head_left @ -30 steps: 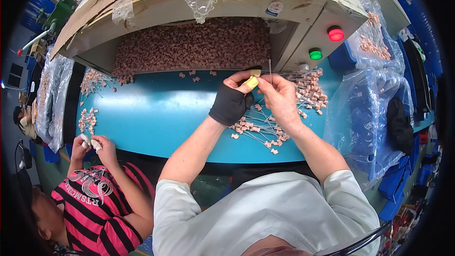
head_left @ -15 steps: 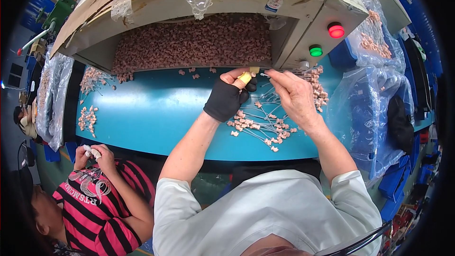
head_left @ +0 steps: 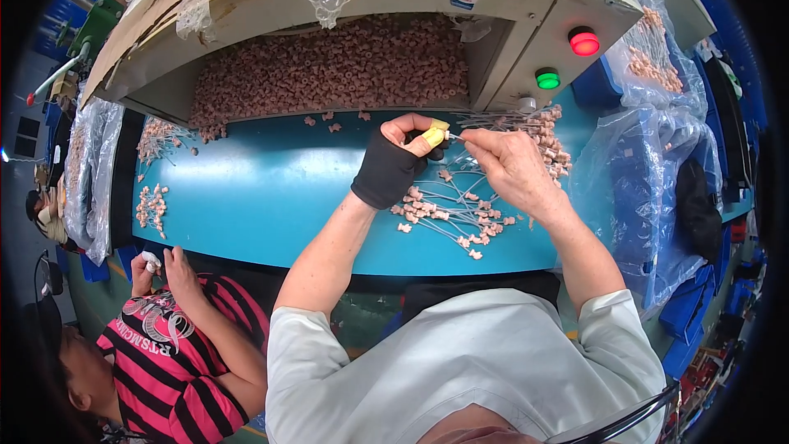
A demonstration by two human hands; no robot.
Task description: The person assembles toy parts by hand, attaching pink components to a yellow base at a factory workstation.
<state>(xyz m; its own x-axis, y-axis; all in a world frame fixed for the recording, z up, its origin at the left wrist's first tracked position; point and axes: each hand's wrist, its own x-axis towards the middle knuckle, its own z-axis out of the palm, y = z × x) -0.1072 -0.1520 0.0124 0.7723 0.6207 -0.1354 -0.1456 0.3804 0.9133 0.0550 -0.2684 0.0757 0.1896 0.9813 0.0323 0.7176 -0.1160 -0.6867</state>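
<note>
Head view: left hand (head_left: 393, 166), in a black fingerless glove with yellow-taped fingers (head_left: 434, 135), pinches a small piece. Right hand (head_left: 514, 166) fingers pinch a thin wire pin (head_left: 454, 138) meeting it. Both are above the blue tabletop (head_left: 263, 189), over a scatter of pinned beads (head_left: 448, 214).

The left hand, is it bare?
No, the left hand wears a black fingerless glove, with yellow tape on the fingertips.
</note>
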